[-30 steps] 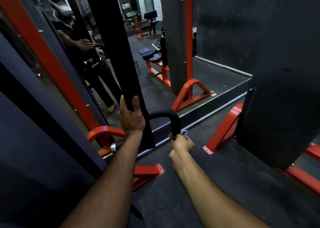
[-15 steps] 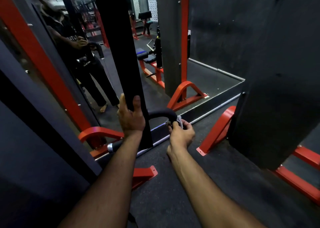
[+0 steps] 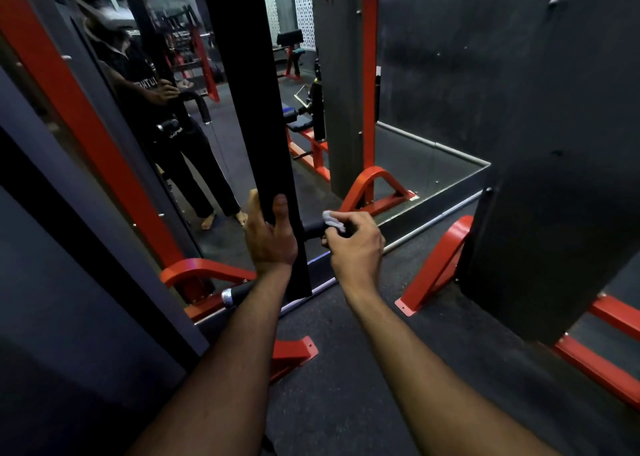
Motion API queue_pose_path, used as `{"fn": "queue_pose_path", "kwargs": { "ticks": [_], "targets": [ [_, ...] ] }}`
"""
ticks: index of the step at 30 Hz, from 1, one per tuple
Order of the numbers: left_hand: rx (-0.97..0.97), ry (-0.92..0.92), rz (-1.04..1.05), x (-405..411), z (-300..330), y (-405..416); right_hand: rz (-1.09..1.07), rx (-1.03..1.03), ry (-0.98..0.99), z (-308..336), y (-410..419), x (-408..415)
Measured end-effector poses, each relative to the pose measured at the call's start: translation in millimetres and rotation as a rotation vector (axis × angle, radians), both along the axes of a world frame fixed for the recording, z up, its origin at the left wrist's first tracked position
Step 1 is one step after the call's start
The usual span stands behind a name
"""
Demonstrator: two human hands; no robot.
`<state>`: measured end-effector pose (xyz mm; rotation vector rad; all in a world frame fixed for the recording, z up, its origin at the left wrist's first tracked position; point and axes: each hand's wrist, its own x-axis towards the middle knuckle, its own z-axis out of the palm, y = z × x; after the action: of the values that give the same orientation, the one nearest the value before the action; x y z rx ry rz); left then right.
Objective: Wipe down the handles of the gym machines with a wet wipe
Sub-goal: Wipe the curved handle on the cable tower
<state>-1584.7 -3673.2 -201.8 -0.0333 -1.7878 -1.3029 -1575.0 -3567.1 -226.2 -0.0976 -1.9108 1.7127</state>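
A black padded curved handle bar [image 3: 311, 228] hangs in front of me, its right end covered by my right hand [image 3: 356, 241]. That hand grips the bar with a white wet wipe [image 3: 331, 219] bunched between fingers and foam. My left hand [image 3: 272, 237] holds the lower end of a flat black strap [image 3: 256, 126] that runs up out of view, thumb on its front. The bar's left end with a silver cap [image 3: 227, 296] shows below my left forearm.
A wall mirror [image 3: 415, 164] ahead reflects me and red gym benches. Red machine feet [image 3: 434, 268] and a red base bracket [image 3: 294, 350] sit on the dark rubber floor. A large dark panel [image 3: 554, 178] stands close on the right, a grey frame [image 3: 69, 247] on the left.
My right hand has slid with the wipe from the bar's downturned right end up over the bend onto its top part. The left hand has stayed on the strap.
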Motion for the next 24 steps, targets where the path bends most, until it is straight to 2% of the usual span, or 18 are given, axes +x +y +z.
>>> {"fn": "queue_pose_path", "kwargs": {
  "ticks": [3,7,10,12,15,17,21,24],
  "targets": [
    [-0.008,-0.008,-0.016,-1.2,-0.4,-1.5,0.087,0.25,-0.002,14.7,-13.9,4.9],
    [0.001,-0.012,-0.034,-2.8,-2.7,-4.2,0.174,0.389,0.001,21.8,-14.6,6.1],
    [-0.008,-0.015,-0.018,-2.1,-2.6,-4.2,0.26,0.638,0.022,25.0,-1.9,0.8],
    [-0.001,-0.023,-0.018,2.1,-0.8,-1.6,0.24,0.881,0.046,29.4,2.6,-3.7],
    [-0.019,-0.046,-0.009,5.7,1.9,0.5,0.072,1.182,0.196,31.6,2.7,-11.0],
    [-0.028,-0.031,-0.008,4.0,0.7,-1.2,-0.001,1.261,0.244,30.4,8.1,-13.6],
    [-0.012,0.0,-0.019,3.8,-1.9,-2.3,0.271,1.218,0.277,10.9,28.7,-16.9],
    [-0.006,-0.008,-0.051,2.1,-2.4,-4.3,0.316,1.235,0.384,0.0,30.7,-21.8]
  ]
}}
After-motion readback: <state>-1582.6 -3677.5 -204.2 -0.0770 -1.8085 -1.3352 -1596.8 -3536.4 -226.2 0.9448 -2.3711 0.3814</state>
